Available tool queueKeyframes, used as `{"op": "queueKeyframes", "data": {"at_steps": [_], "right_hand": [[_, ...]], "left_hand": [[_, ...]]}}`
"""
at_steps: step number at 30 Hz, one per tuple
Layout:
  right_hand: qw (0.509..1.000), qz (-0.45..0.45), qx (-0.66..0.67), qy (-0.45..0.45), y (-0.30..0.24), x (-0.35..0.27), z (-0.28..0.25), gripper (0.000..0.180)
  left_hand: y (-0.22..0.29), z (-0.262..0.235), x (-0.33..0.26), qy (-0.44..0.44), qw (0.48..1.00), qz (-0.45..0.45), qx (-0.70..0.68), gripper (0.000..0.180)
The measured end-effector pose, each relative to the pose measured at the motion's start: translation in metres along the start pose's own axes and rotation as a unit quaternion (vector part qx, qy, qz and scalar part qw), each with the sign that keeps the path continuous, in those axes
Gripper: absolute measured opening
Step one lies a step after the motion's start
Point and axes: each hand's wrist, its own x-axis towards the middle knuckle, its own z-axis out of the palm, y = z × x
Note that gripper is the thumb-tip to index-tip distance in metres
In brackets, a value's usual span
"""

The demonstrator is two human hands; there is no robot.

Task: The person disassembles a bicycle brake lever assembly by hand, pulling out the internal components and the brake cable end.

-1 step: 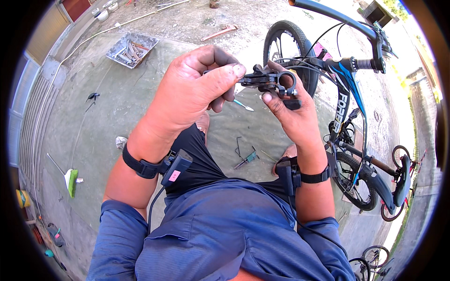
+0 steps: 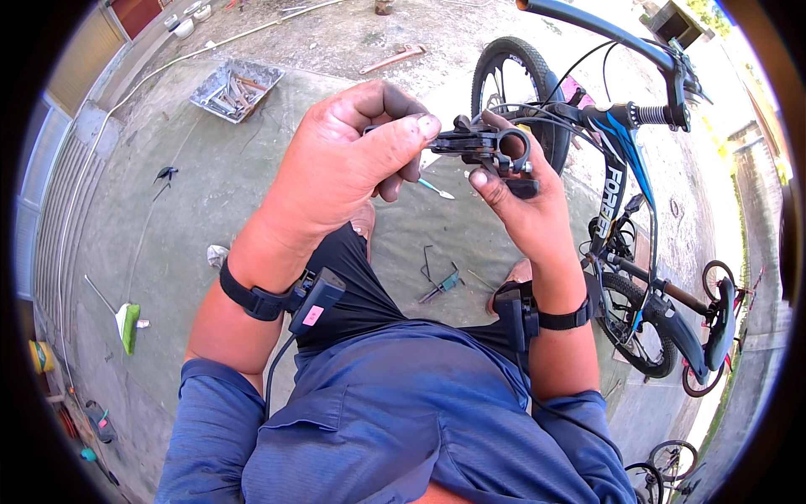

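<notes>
I hold a black bicycle brake lever with a round clamp ring up in front of me, with both hands on it. My left hand pinches its left end between thumb and fingers. My right hand grips the clamp end from below, thumb beside the ring. Thin black cables run from the part toward the blue and black bicycle on my right. Both wrists wear black straps with small devices.
A grey tray of hand tools lies far left on the concrete. Pliers and a small blue-handled tool lie on the ground by my feet. A green brush is at the left, and a red wrench lies farther off.
</notes>
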Motion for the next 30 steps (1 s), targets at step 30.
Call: {"op": "queueKeyframes", "data": {"at_steps": [30], "right_hand": [[0.978,0.092,0.046,0.183,-0.009,-0.026,-0.002,0.014]], "left_hand": [[-0.006,0.011,-0.001,0.042,0.995,0.041,0.076,0.015]]}}
